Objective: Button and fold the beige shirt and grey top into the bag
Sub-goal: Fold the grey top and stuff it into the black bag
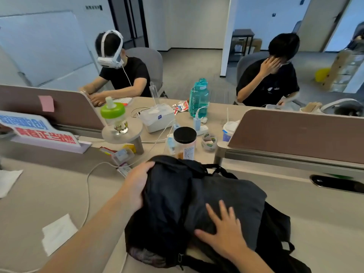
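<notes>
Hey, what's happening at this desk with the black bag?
A person is packing a black bag on the desk. The left hand grips the bag's upper edge, while the right hand presses flat, fingers spread, on a folded grey top that appears to be going into the bag.

The bag is seen in black, w/ a mesh pattern at one lower corner. The grey top is shown in plain dark grey. The surface is coloured pale beige; the divider is finished in dull brown. A sticky note is rendered in pink. A cup is capped in bright green & printed w/ cartoon figures. A bottle is tinted teal. A jar lid is done in black. A sign is lettered in blue & red on white.
</notes>
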Motion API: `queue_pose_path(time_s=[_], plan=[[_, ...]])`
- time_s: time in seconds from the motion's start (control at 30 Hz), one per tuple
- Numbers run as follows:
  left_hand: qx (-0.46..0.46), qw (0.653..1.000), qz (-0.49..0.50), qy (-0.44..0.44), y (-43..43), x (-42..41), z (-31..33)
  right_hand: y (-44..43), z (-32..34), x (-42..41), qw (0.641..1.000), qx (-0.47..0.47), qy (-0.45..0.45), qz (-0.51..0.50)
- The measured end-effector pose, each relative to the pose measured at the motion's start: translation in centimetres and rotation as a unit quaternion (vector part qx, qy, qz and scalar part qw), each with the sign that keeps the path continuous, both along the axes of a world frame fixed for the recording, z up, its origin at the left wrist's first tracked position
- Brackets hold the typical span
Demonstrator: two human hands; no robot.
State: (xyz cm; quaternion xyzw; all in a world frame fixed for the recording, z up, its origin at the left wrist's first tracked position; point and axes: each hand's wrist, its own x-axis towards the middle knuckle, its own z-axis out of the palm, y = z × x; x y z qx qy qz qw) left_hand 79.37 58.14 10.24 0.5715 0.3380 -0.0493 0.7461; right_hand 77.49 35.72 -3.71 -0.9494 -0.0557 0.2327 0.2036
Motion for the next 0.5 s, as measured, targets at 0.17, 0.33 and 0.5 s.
queue_pose_path(time_s=[0.17, 0.33, 0.5], plan=[[0.016, 0.994, -0.107, 0.028, -4.6, 1.4, 3.2, 3.5, -0.3, -0.5, 0.996, 0.002, 0.052, 0.071], [0.053, 0.979, -0.18, 0.085, -8.2, 1.7, 1.0, 0.0, 0.5, 0.9, 0.927, 0.111, -0.127, -0.336], [-0.009, 0.983, -0.162, 0.084, -10.2, 1.6, 0.2, -4.0, -2.5, 2.1, 0.789, 0.326, 0.098, -0.511]])
